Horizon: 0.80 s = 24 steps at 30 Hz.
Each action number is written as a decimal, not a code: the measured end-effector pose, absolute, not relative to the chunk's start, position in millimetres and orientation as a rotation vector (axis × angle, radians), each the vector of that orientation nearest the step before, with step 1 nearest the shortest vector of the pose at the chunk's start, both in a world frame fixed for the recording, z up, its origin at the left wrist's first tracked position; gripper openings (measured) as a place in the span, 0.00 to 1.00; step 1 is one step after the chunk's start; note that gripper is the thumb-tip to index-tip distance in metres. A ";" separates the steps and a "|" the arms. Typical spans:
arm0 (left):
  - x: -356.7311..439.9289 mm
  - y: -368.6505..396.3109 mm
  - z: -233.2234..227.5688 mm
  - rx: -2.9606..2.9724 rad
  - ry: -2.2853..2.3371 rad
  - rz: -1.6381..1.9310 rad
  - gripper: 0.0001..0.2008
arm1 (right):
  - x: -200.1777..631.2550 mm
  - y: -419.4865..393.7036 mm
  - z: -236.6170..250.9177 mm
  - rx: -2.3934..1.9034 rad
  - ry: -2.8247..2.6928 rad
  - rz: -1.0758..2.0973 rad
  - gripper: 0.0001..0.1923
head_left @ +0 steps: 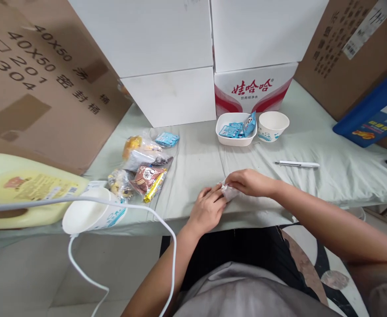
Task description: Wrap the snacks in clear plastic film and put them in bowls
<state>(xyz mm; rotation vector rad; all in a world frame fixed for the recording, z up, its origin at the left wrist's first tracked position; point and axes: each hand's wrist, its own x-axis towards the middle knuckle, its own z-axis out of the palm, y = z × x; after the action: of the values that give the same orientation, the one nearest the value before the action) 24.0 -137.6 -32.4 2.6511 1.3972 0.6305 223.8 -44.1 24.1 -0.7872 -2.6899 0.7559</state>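
Observation:
A small clear plastic bag (229,192) lies at the front of the cloth-covered table, between my two hands. My left hand (207,210) rests palm down, its curled fingers holding the bag's left side against the cloth. From the right, my right hand (250,182) pinches the bag's upper edge between thumb and fingers. Whatever may be inside the bag is too small and covered to make out. Behind my hands stands a white square bowl (236,141) with blue sachets (233,130) in it. Beside it is a white paper cup (273,126).
Wrapped snacks (149,180) and a blue packet (167,139) lie to the left. A second paper cup (109,215) leans by a yellow bottle (31,185), with a white cable (160,218) crossing in front. A pen (297,164) lies right; boxes (180,99) line the back.

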 end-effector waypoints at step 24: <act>24.5 -135.9 -38.3 2.563 1.476 0.801 0.14 | 197.8 -46.7 -6.2 -1.368 -2.707 0.347 0.13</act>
<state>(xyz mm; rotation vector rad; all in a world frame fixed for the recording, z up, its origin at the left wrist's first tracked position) 24.5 -135.9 -38.3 2.5629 1.4758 0.8009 197.8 -46.7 -6.2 -1.3685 -2.7073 0.3467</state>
